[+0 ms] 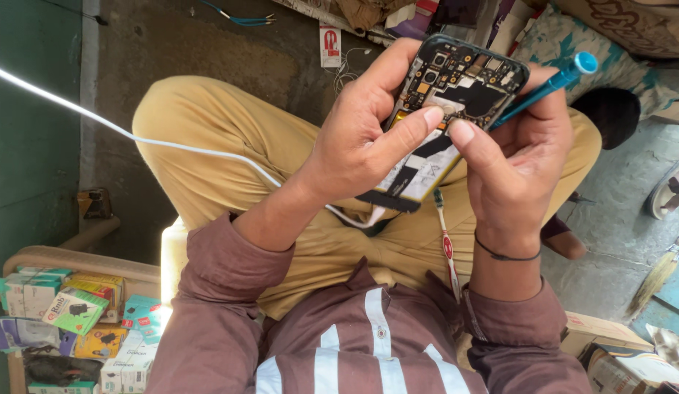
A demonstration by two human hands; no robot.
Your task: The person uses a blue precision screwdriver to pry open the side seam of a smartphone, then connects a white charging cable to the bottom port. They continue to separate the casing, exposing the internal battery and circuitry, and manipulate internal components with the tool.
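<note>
Head view: left hand point(354, 146) gripping opened phone point(441, 109), thumb on its board; right hand point(518, 157) closed around teal screwdriver point(547, 87); toothbrush point(446, 244) on lap.

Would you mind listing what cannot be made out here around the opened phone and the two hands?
Head view only:
- Tip of the teal tool: hidden behind the right hand.
- Lower edge of the opened phone: covered by the left hand, as are the parts under both thumbs.
- White cable: whether it plugs into the phone is hidden.
- Toothbrush head: partly behind the phone.
- Small boxes: cut off by the edge.
</note>
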